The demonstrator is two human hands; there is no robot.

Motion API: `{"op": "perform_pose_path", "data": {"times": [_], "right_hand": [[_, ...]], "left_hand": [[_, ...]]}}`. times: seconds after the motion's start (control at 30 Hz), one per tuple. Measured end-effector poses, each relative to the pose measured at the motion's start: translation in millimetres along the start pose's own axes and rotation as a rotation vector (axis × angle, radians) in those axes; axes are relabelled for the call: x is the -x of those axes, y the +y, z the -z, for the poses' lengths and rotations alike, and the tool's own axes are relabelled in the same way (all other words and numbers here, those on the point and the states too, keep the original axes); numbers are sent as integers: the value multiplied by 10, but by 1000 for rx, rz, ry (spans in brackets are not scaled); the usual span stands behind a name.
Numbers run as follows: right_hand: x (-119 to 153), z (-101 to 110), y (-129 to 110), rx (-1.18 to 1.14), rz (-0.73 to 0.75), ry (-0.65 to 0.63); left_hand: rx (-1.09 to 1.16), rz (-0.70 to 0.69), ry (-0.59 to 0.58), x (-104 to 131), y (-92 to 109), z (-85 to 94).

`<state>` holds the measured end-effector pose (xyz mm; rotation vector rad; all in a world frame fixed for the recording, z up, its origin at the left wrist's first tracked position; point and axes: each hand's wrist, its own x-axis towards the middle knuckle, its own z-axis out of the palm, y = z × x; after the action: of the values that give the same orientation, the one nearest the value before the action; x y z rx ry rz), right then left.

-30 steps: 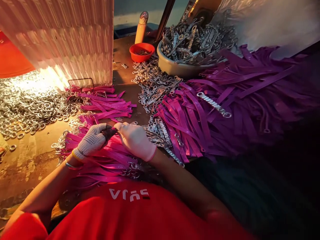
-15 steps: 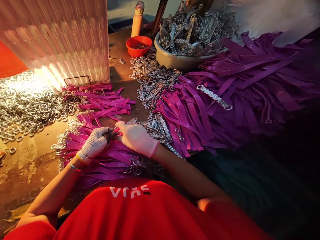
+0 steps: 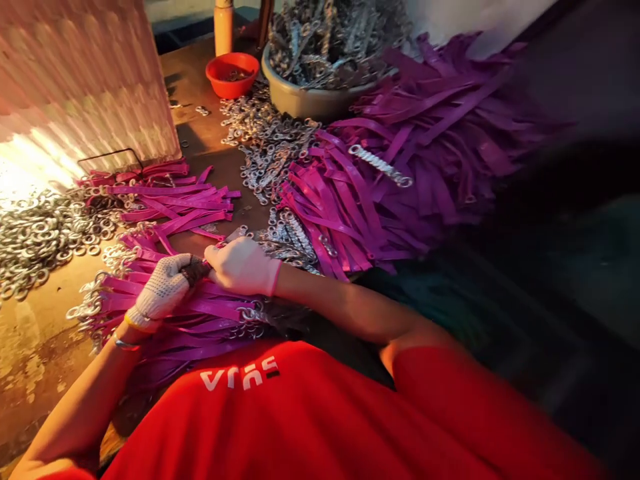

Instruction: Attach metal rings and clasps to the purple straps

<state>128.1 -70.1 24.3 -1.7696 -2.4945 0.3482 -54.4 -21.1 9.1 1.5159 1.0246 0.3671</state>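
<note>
My left hand point(image 3: 166, 287), in a white dotted glove with dark, worn fingertips, is closed on a purple strap point(image 3: 205, 265). My right hand point(image 3: 245, 267), in a plain white glove, pinches the same strap just beside it; the fingers hide most of what is gripped. Beneath both hands lies a heap of purple straps with metal rings point(image 3: 193, 313) and chain pieces on their ends. A pile of short twisted chains point(image 3: 287, 237) rests to the right of my right hand.
Loose metal rings point(image 3: 55, 233) spread at the left beside a ribbed translucent panel point(image 3: 95, 73). Further off stand a red bowl point(image 3: 233, 79), a bottle point(image 3: 223, 30) and a grey basin point(image 3: 300, 100) heaped with chains. Purple straps point(image 3: 425, 147) pile up at the right, one chain point(image 3: 381, 165) on top.
The view has swung to the right and slightly down, so things appear further left and higher. My hands stay close together on the strap, with little visible change in grip.
</note>
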Motion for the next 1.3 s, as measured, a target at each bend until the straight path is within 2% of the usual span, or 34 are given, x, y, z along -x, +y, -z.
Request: {"op": "perform_pose_path", "data": {"times": [0.1, 0.2, 0.27, 0.3, 0.37, 0.43, 0.47, 0.53, 0.63, 0.77, 0.83, 0.9, 0.97, 1.03, 1.1, 1.2, 1.3], "right_hand": [[36, 35, -16, -43, -89, 11], [121, 118, 222, -85, -90, 51], [218, 228, 601, -67, -150, 181], [275, 296, 846, -40, -256, 281], [393, 431, 1378, 68, -615, 457], [501, 531, 1852, 183, -915, 511], [545, 558, 2033, 227, -1002, 502], [613, 568, 2259, 256, -1048, 428], [669, 527, 2334, 241, -1000, 378], [645, 511, 2150, 235, -914, 454], [581, 501, 1878, 132, -775, 551], [490, 449, 1452, -87, -525, 614], [373, 348, 934, -230, -338, 543], [237, 227, 436, -643, -145, 369], [104, 118, 59, -923, -86, 213], [-42, 27, -214, -1153, -97, 110], [-101, 30, -249, -1224, -141, 101]], "left_hand": [[79, 45, -62, -24, 22, 49], [183, 93, -29, -25, 38, 96], [296, 121, 8, -21, 60, 122], [356, 136, 25, -19, 80, 132], [472, 183, 53, -9, 136, 139], [578, 235, 66, 13, 204, 120], [629, 257, 70, 28, 235, 98], [737, 292, 77, 62, 277, 37], [911, 307, 82, 110, 272, -58], [1081, 266, 60, 177, 203, -116], [1111, 234, 59, 210, 172, -130], [1098, 175, 59, 235, 146, -151], [1043, 107, 52, 249, 121, -181], [969, 43, 25, 258, 95, -213], [908, -24, 2, 271, 70, -237], [864, -86, 4, 298, 27, -244], [906, -49, 16, 313, -33, -220]]}}
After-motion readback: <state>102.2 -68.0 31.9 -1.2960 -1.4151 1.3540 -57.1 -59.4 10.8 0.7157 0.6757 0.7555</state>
